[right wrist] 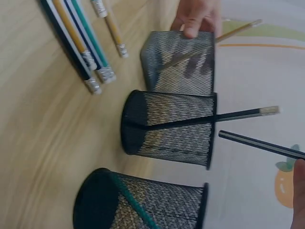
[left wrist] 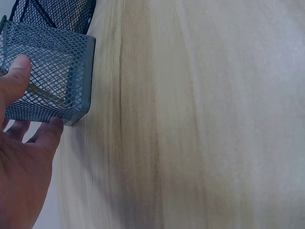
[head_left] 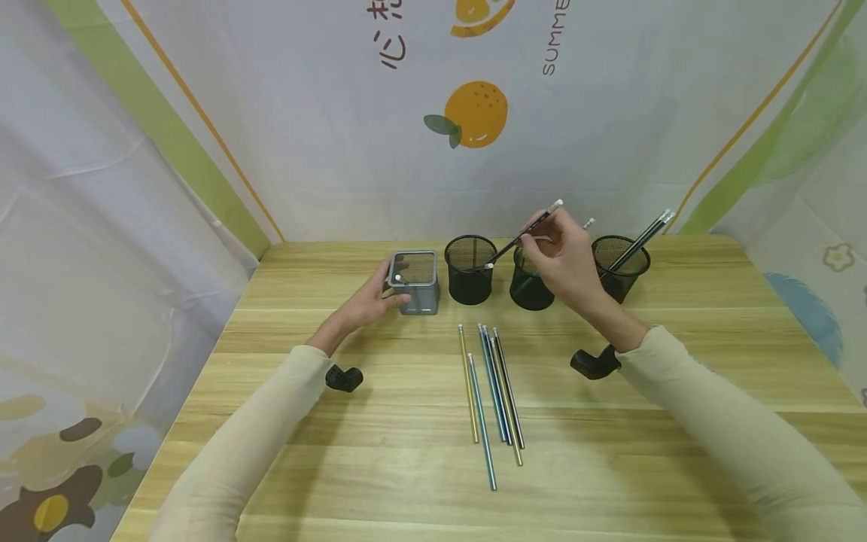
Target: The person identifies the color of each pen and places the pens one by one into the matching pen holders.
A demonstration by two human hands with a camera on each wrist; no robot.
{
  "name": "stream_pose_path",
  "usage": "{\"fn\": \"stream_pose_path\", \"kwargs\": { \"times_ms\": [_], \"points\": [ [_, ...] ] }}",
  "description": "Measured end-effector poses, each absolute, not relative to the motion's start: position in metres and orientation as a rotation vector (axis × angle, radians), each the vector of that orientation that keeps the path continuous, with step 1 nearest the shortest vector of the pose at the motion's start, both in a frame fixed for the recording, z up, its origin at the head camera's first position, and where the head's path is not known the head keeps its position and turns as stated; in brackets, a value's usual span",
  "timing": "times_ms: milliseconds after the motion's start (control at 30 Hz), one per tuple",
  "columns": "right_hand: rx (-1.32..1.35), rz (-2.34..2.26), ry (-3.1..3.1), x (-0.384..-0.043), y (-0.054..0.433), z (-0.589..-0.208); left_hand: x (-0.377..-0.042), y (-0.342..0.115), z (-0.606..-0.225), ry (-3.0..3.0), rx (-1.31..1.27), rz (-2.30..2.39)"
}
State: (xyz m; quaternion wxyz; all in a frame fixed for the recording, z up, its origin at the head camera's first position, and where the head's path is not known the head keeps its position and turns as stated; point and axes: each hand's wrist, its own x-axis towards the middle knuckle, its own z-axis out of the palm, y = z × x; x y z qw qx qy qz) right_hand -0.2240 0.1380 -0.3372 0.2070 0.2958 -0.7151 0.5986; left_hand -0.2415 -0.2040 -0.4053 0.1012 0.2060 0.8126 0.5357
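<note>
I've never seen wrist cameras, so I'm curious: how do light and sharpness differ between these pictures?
Head view: fairly even light, a soft shadow on the table beside the left sleeve; left wrist view: bluish, the table washed out toward the right, a faint shadow below the grey mesh holder; right wrist view: duller, the loose pencils slightly soft.

We have a wood-grain table (head_left: 379, 467). Behind the table we see a pale cloth (head_left: 325, 165), printed with a whole orange (head_left: 477, 114), an orange slice (head_left: 482, 15), brown characters (head_left: 389, 38) and "SUMME" lettering (head_left: 555, 41), partly cropped. Green band (head_left: 162, 128) rises from the table's back-left corner. Left of the table we note a big brown flower print (head_left: 50, 512); right of the table, a blue patch (head_left: 806, 316) and a small outlined flower (head_left: 838, 257).
</note>
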Motion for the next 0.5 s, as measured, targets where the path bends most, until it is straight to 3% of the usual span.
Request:
{"fn": "stream_pose_path", "kwargs": {
  "times_ms": [500],
  "points": [
    [0.776, 1.598, -2.169, -0.234, 0.122, -0.363, -0.242, -0.204, -0.407, 2.386, 0.600, 1.595]
  ]
}}
